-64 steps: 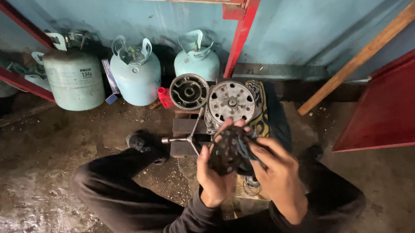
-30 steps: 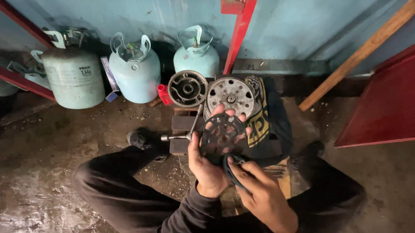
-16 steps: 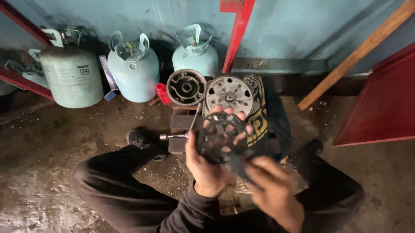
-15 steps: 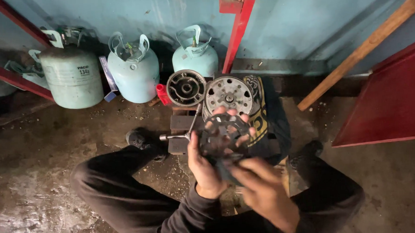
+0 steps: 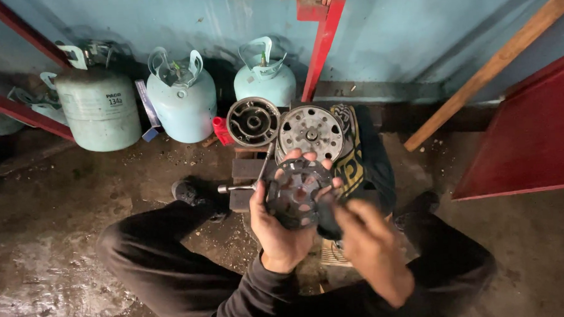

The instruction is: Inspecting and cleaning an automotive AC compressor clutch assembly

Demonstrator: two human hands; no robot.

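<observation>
My left hand (image 5: 279, 231) grips a dark round metal disc with several holes (image 5: 296, 191), held up flat toward me, fingers curled over its top rim. Just right of the disc and below it, my right hand (image 5: 371, 243) is blurred; its fingertips touch the disc's lower right edge and seem to pinch a small dark piece, which I cannot make out. Behind the disc lie a grey perforated round plate (image 5: 311, 133) and a dark ring-shaped pulley (image 5: 253, 122).
Three pale green gas cylinders (image 5: 181, 99) stand against the blue wall. A cross-shaped metal wrench (image 5: 242, 187) lies on dark blocks. A black and yellow cloth (image 5: 361, 155) lies right. Red metal frame (image 5: 324, 36), red panel (image 5: 534, 135), wooden plank (image 5: 493, 63). My legs are folded on the dirty concrete floor.
My right hand let go of the disc, dropped toward my lap, then came back up to the disc's lower right edge. My left hand kept the disc raised and turned it slightly.
</observation>
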